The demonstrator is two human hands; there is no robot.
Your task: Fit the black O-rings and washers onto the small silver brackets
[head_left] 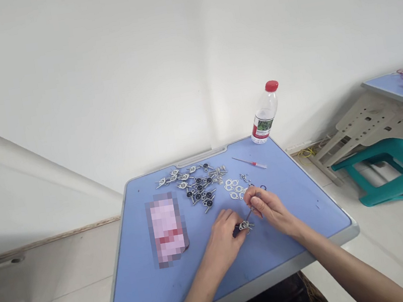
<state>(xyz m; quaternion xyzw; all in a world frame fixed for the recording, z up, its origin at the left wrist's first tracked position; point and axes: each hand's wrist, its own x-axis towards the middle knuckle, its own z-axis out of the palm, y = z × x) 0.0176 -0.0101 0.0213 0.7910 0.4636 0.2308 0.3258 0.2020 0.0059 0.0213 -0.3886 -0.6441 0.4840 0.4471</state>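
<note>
Watching remotely, I see the left hand (224,231) curled, thumb and fingers closed on a small metal fitting (244,225) over the near part of the blue table (279,256); contact with the tabletop I cannot tell. Fitting's long axis runs roughly left to right: dark end toward the left palm, metal prongs pointing right. Right hand (267,207) is nearly closed, fingertips pinching a thin rod (248,213) that slants down-left to the fitting. Labels: bottle (263,115), red-capped, at the far right corner, shows a green picture and red band; I cannot read its print. Pink item (167,228), left, is pixelated, its red band illegible.
</note>
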